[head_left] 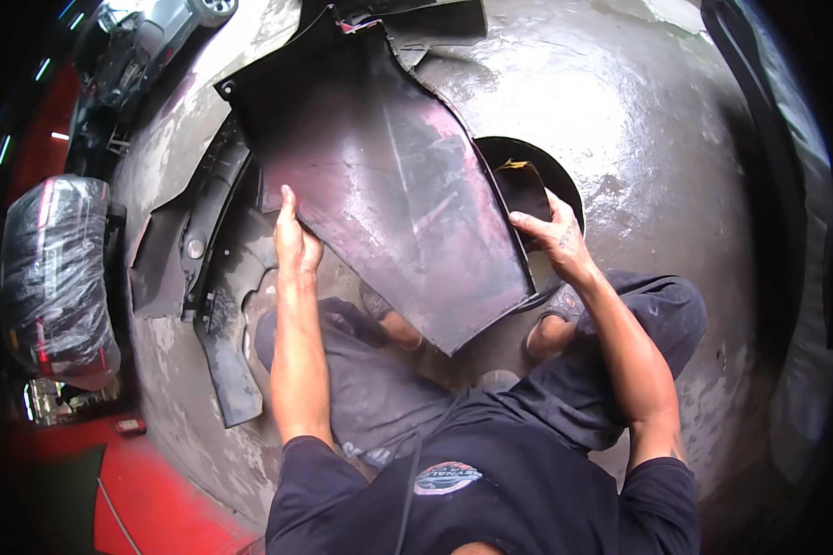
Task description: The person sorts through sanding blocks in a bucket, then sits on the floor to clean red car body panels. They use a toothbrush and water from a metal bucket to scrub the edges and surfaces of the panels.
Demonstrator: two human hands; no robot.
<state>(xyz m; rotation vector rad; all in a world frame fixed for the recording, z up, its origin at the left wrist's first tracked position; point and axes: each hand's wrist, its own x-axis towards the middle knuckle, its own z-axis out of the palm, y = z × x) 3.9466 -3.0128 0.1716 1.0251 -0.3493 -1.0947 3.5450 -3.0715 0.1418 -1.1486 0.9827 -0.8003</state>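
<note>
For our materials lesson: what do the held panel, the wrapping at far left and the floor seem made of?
Held panel: perhaps sheet metal, possibly plastic; thin edge, scuffed dark finish, pinkish patches.
Wrapping: likely plastic film, clear, glossy, creased.
Floor: probably concrete, grey, blotchy.

We are looking down at a grey floor point(657, 213), blotched with paler patches; toward the top it is throwing back a white glare point(565, 92). At the dark left edge, thin lights point(6, 150) are glowing. A car point(162, 37) is standing upper left.
</note>
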